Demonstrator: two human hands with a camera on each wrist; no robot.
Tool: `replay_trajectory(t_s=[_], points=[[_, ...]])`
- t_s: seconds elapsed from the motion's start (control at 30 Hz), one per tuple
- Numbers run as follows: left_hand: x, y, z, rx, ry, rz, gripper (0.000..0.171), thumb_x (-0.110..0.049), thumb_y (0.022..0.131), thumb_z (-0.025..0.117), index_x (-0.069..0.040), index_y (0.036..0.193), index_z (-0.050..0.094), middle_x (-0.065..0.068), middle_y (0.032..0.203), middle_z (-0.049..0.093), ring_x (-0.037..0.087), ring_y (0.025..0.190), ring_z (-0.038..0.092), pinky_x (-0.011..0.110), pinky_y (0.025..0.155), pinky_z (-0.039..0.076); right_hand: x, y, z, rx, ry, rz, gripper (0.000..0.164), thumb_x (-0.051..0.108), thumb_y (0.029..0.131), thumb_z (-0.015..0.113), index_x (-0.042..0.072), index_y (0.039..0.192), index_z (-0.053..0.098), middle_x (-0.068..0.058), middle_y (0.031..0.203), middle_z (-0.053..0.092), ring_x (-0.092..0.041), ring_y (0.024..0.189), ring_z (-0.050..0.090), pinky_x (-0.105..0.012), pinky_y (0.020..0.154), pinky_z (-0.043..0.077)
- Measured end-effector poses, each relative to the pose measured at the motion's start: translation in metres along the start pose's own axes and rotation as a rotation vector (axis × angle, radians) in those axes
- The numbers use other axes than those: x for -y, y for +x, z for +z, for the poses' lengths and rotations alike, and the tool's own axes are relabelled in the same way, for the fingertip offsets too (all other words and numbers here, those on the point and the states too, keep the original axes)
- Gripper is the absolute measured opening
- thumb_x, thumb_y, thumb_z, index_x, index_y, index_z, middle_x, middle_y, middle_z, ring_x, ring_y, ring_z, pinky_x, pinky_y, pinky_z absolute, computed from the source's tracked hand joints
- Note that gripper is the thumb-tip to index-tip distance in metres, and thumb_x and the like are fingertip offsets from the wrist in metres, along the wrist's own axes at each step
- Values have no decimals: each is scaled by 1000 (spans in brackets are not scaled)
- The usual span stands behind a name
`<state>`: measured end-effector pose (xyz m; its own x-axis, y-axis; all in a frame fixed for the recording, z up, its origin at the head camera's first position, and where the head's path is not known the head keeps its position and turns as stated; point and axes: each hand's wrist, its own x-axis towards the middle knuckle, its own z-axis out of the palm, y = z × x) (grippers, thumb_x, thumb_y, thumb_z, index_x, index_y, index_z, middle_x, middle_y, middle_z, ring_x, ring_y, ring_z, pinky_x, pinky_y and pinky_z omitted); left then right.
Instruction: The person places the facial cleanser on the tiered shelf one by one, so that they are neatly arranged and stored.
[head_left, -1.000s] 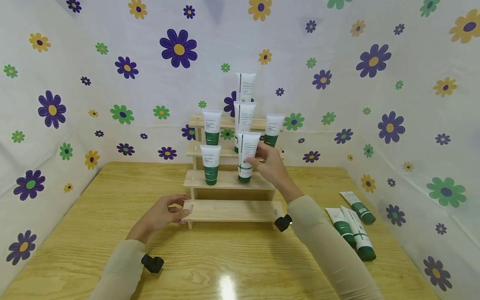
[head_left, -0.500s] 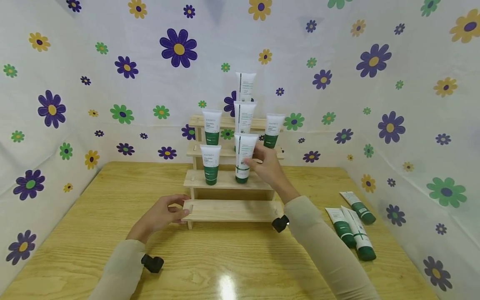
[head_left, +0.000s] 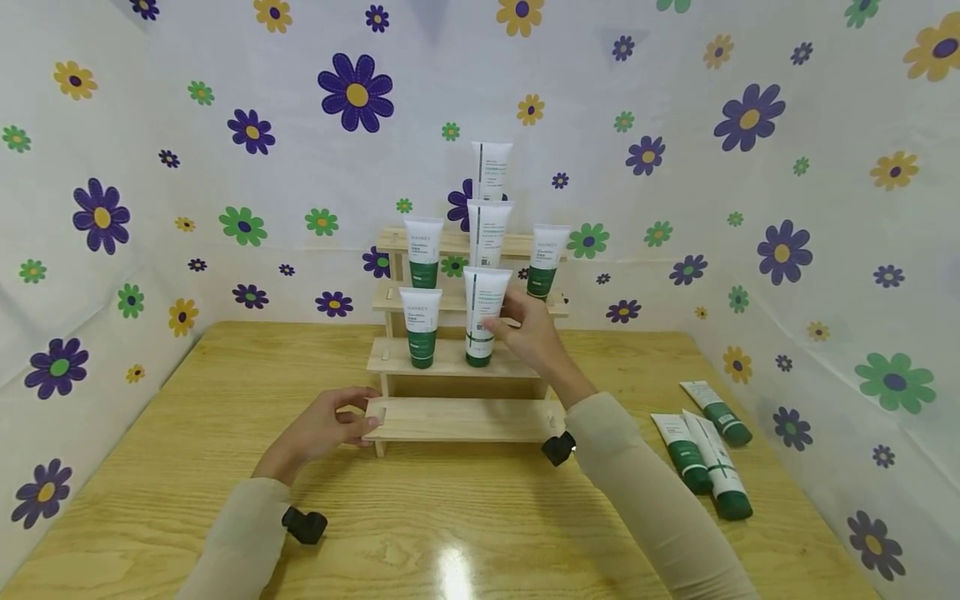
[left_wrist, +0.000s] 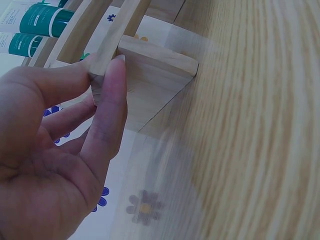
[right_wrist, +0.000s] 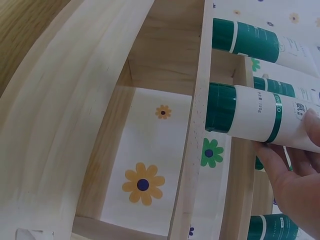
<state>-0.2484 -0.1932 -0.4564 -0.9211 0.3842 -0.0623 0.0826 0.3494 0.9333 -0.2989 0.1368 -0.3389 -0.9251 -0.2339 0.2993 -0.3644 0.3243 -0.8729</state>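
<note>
My right hand (head_left: 528,332) grips a white squeeze tube (head_left: 486,312) with a green cap, upright and cap down at the second step of the wooden tiered stand (head_left: 457,421). In the right wrist view the tube's green cap (right_wrist: 220,107) is right at that step's board. To its left on the same step stands a shorter green-and-white tube (head_left: 422,327). My left hand (head_left: 322,433) pinches the left end of the lowest step; the left wrist view shows thumb and fingers around the board's end (left_wrist: 107,60).
Higher steps carry upright tubes: one at left (head_left: 423,250), one in the middle (head_left: 490,233), one at right (head_left: 547,258) and one on top (head_left: 491,171). Several tubes (head_left: 708,458) lie on the wooden table (head_left: 450,517) at right. A flowered cloth (head_left: 300,167) hangs behind.
My right hand has shifted the squeeze tube slightly left along the second step, toward the shorter tube. My left hand keeps its hold on the stand.
</note>
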Motion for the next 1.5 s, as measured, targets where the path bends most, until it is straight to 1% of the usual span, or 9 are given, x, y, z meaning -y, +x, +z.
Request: replay_trajectory(t_s=[0.33,0.67,0.87,1.07,1.5], points=[[1,0,0,-2,-6,-12,52,-12,101,67,0,148,49,25,129,54,22,100,70,35,81,66,-2,-1,-1,24,4,-27,44,3,98,68,5,141,57,-17,141,63,-35,132,62,-50,115,50],[1,1,0,4,-10,-12,52,-14,101,67,0,148,48,26,130,54,21,99,70,36,82,66,-2,-4,-1,32,17,-31,46,1,98,67,2,142,56,-20,143,61,-38,134,60,-52,114,50],[2,1,0,4,-21,2,52,-12,101,67,3,147,48,26,127,54,22,99,70,36,80,66,-3,-5,-1,35,6,-18,44,3,98,67,4,141,57,-17,143,62,-36,134,60,-50,116,49],[1,1,0,7,-25,2,53,-12,100,68,3,148,48,26,126,54,21,98,70,36,80,66,-3,-5,-2,39,20,-12,42,5,99,67,5,140,57,-17,141,63,-36,132,61,-52,114,49],[1,0,-1,11,-14,11,53,-13,101,68,4,147,48,26,125,55,23,100,70,37,81,66,-4,-7,-1,45,25,-24,43,5,100,66,4,141,57,-17,143,62,-36,133,61,-51,115,49]])
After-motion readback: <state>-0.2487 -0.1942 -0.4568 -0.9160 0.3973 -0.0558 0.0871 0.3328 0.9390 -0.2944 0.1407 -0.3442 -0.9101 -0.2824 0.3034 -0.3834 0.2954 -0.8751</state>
